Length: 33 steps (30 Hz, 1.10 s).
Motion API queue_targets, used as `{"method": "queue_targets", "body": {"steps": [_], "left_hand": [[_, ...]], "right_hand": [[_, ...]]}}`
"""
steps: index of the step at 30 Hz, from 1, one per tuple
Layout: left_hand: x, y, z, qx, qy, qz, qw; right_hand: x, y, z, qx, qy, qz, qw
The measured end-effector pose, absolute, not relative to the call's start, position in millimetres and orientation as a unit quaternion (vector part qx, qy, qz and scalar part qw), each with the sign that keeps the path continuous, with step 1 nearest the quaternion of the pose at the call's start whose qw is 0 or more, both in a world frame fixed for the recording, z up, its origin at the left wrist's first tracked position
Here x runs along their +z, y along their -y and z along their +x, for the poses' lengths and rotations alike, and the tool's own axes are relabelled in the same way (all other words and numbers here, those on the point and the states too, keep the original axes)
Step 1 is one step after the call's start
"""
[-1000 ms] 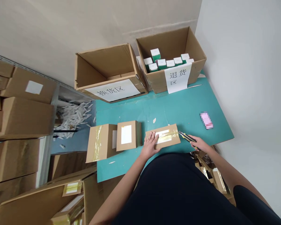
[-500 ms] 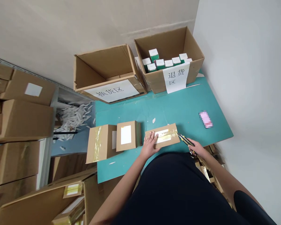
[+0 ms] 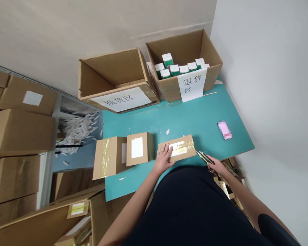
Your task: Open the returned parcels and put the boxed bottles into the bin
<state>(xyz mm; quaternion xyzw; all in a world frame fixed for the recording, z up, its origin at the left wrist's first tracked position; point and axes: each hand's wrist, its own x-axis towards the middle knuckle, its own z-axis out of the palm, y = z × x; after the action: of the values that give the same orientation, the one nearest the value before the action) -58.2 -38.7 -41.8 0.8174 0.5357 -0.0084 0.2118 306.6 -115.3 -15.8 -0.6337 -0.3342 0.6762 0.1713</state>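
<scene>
A small taped cardboard box (image 3: 180,146) with white label strips lies on the teal tabletop in front of me. My left hand (image 3: 163,160) holds it at its left end, fingers over the top and thumb along the near side. My right hand (image 3: 217,166) is closed around a black and yellow utility knife (image 3: 204,157). The knife's tip points at the box's right end, just off its edge. Left of my left hand stand a cardboard box with a white label (image 3: 138,149) and a larger taped box (image 3: 106,158).
At the table's back are an open carton with a paper sign (image 3: 123,99) and another carton (image 3: 166,90) holding several white-and-green boxes. A pink blurred object (image 3: 224,130) lies on the right. Stacked cartons (image 3: 23,131) and an open carton (image 3: 97,208) with packages are at left.
The knife in my right hand has drawn slightly right, away from the box's right end. My left hand stays on the box. The view has shifted a little.
</scene>
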Motion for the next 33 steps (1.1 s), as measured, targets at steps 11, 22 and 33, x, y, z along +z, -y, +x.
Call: {"method": "queue_targets", "body": {"steps": [11, 22, 33], "left_hand": [[-40.6, 38.8, -57.1, 0.007, -0.536, 0.82, 0.203], [-37.5, 39.4, -54.9, -0.006, -0.541, 0.815, 0.207], [-37.5, 39.4, -55.8, -0.001, -0.536, 0.818, 0.208]], "right_hand": [[-13.8, 87.1, 320.1, 0.64, 0.329, -0.645, 0.257], [-27.2, 54.1, 301.3, 0.67, 0.347, -0.618, 0.222], [-22.7, 68.8, 308.8, 0.684, 0.347, -0.599, 0.23]]}}
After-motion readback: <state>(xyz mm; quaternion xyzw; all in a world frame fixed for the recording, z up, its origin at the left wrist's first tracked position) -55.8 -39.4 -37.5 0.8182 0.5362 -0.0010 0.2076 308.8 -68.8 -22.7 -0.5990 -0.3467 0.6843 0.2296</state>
